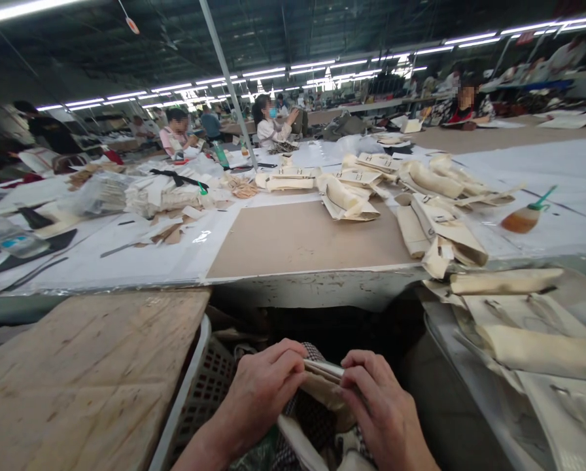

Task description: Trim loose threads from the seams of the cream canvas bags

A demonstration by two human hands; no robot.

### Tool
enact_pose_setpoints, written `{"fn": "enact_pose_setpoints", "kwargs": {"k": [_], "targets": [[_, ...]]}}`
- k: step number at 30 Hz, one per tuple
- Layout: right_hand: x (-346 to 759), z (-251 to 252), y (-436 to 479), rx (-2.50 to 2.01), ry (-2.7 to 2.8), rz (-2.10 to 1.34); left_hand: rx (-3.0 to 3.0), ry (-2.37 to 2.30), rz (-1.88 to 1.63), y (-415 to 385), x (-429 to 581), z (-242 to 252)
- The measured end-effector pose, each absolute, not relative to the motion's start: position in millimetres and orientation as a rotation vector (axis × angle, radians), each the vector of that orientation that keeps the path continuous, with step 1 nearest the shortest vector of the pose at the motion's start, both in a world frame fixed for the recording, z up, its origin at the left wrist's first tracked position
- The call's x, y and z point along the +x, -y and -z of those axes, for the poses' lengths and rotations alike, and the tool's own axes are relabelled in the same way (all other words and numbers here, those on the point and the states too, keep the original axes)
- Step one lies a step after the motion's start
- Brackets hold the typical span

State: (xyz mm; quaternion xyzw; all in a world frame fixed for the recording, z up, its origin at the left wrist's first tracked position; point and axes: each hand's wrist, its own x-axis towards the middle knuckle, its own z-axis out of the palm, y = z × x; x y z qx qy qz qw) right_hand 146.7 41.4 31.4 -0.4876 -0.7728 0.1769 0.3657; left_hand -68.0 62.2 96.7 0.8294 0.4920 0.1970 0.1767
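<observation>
My left hand (263, 392) and my right hand (379, 405) meet low in the view, below the table edge, over my lap. Both pinch a small folded cream piece (324, 370) between fingertips, left hand on its left end, right hand on its right end. Checked dark fabric (312, 418) lies under my hands. On the table ahead, a tan cardboard mat (303, 239) lies bare. Cream folded pieces (440, 232) are heaped beyond and right of it.
A worn wooden board (77, 366) sits at my left above a white plastic crate (195, 386). More cream pieces (533, 333) pile at my right. A glue bottle (523, 219) lies on the table. Other people (271, 121) work at far tables.
</observation>
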Motion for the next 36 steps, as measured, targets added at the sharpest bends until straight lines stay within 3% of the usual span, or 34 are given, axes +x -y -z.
{"fn": "enact_pose_setpoints", "kwargs": {"k": [24, 36], "targets": [[133.5, -6.6, -42.6, -1.209, 1.779, -0.543, 2.568, -1.414, -0.799, -59.1, -67.9, -70.9], [137.6, -4.0, -52.7, -1.204, 1.769, -0.593, 2.531, -1.552, -0.657, -66.6, -58.5, -73.0]]}}
